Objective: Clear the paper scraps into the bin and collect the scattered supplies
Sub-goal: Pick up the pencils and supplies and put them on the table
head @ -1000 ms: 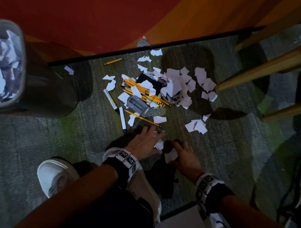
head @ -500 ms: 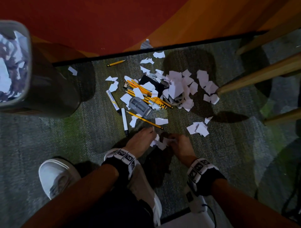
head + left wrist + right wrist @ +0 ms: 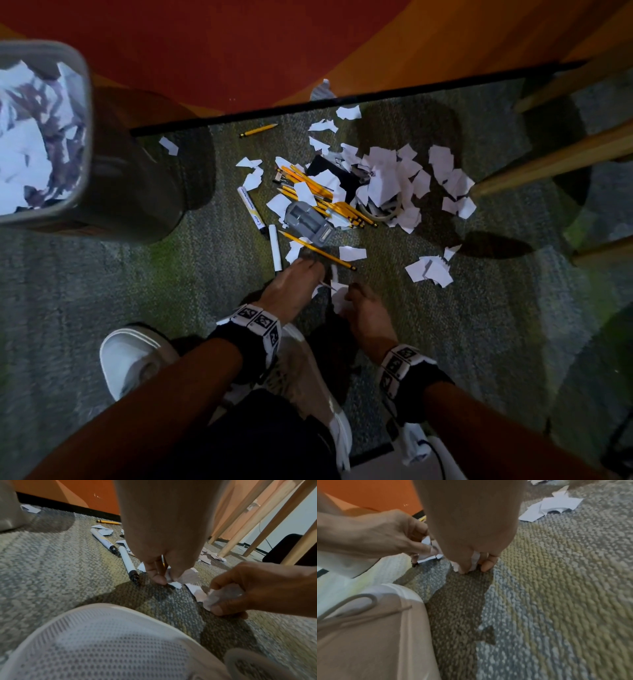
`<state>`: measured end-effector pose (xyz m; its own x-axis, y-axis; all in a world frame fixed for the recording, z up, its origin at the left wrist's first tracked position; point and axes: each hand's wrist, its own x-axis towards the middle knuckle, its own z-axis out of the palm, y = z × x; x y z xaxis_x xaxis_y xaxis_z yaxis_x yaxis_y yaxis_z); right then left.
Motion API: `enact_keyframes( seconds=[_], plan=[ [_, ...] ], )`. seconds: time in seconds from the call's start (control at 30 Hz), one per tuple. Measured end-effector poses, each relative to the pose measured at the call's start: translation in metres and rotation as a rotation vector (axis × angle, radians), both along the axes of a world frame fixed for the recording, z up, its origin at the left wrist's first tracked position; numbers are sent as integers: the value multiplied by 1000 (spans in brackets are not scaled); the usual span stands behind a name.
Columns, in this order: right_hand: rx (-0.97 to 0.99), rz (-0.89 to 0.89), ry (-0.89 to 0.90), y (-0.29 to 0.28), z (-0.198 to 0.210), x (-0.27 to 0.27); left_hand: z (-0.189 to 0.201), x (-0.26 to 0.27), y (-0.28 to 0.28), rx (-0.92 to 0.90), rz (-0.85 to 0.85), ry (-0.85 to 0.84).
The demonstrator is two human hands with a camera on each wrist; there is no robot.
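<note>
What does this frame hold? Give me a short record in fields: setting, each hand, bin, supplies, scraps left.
setting: carpet by an orange wall
left hand: pinching paper scraps off the carpet
right hand: holding a wad of scraps
bin: far left, already holding paper
supplies: pencils, two markers, grey sharpener, all on the carpet
scraps left: many, mostly over the pencil pile

two markers (image 3: 251, 207), one bin (image 3: 85, 144), two hands (image 3: 291, 287)
</note>
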<state>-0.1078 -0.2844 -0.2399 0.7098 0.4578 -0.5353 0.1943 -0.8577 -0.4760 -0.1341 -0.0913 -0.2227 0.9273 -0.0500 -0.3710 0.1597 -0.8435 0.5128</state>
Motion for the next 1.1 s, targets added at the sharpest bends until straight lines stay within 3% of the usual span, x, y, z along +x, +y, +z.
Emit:
enact_keyframes(
  seconds=[0.1,0.23,0.43,0.67,0.9,1.1],
  plan=[
    [70,-39,-27,-4,-11,-2,6,0,5,0,31,20],
    [187,-195,42,-3,9,11,19,-1,19,-65,123,-45],
    [147,-45,71,15,21,22,32,-2,31,-82,155,-94],
    [102,-12,114,19,14,25,46,1,44,-201,270,-126],
    [288,-127,109,35,48,49,74,-3,69,-237,323,-166],
    [404,-91,-20,63,109,90,138,-8,97,-233,350,-200]
  ],
)
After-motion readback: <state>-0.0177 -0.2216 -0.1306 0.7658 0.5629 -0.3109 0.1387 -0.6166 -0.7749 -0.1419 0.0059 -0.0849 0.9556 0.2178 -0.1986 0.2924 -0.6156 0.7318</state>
